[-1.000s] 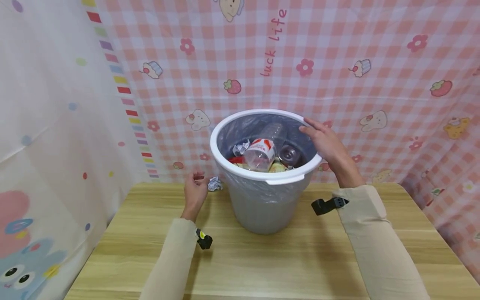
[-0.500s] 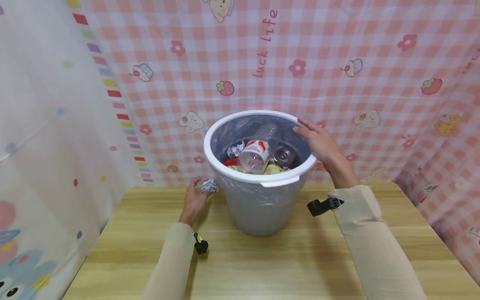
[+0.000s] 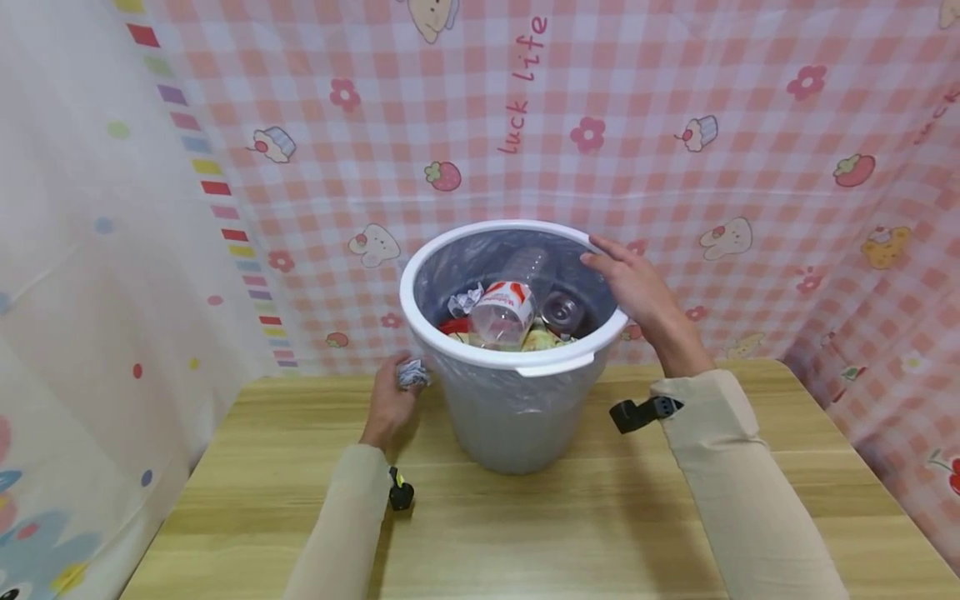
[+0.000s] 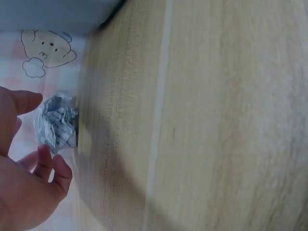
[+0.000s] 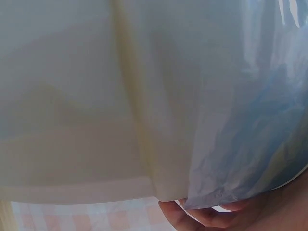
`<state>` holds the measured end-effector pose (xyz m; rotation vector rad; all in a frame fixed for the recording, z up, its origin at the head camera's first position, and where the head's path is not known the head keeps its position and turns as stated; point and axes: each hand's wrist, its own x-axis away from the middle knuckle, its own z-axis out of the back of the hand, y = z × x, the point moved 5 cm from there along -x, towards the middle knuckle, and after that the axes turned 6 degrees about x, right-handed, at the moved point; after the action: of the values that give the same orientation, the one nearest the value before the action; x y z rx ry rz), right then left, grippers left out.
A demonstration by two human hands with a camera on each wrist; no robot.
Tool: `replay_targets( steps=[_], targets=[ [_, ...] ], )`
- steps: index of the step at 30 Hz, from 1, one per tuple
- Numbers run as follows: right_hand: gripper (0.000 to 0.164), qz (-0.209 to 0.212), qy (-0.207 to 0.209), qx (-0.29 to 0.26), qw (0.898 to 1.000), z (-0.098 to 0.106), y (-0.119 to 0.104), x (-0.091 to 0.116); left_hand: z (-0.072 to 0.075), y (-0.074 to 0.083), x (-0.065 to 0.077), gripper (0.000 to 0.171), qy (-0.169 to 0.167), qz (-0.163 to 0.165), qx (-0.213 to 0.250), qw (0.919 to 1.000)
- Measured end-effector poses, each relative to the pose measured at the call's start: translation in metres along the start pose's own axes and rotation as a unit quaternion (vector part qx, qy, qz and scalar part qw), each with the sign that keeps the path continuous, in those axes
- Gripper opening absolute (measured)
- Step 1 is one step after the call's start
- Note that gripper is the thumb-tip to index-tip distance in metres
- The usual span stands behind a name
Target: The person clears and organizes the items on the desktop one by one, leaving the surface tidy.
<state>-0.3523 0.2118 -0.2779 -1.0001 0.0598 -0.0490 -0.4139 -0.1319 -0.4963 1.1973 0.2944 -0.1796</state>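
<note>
A grey trash can (image 3: 517, 425) with a white rim and a clear liner stands on the wooden table. Left of it, against the back cloth, lies a crumpled paper ball (image 3: 413, 374) with print on it. My left hand (image 3: 390, 400) is curled around this ball; the left wrist view has the thumb on one side of the paper (image 4: 57, 122) and bent fingers on the other. On the can's right side, my right hand (image 3: 645, 292) holds the rim, its thumb reaching inside. The right wrist view is filled by the can's outer wall (image 5: 86, 96), fingertips at its edge.
Inside the can lie a clear plastic cup (image 3: 502, 312) with a red and white label, a dark-tinted plastic piece (image 3: 562, 311), another crumpled paper (image 3: 466, 299) and other litter. A pink checked cloth (image 3: 465, 108) hangs right behind the table (image 3: 495, 533).
My left hand has moved in from beside the paper ball and curled its fingers around it. The right hand stays on the rim. The head view has shifted slightly to the right.
</note>
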Motion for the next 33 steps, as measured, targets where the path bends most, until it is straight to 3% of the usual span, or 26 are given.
replay_targets(
  steps=[2,6,12,19,27,33],
  targets=[
    [0.062,-0.001,-0.001,-0.003,1.000,0.000,0.000,0.000,-0.001,0.002,0.000,0.049,-0.009,-0.027,-0.024,0.9993],
    [0.061,-0.005,-0.004,-0.006,1.000,-0.002,0.000,0.001,-0.003,0.001,0.002,0.046,-0.040,-0.033,-0.050,0.9974],
    [0.061,-0.003,-0.004,-0.005,1.000,-0.002,-0.001,0.002,-0.003,0.001,0.006,0.043,-0.052,-0.013,-0.047,0.9975],
    [0.061,-0.006,-0.003,0.000,1.000,0.000,0.000,0.002,-0.004,-0.002,0.008,0.041,-0.054,0.043,-0.046,0.9965],
    [0.062,-0.010,0.001,0.008,1.000,0.000,0.001,0.002,0.002,0.000,0.017,0.032,-0.024,0.020,-0.056,0.9980],
    [0.062,-0.009,0.001,0.010,1.000,0.000,0.000,0.002,0.004,-0.004,0.022,0.033,-0.031,0.053,-0.056,0.9965]
  ],
)
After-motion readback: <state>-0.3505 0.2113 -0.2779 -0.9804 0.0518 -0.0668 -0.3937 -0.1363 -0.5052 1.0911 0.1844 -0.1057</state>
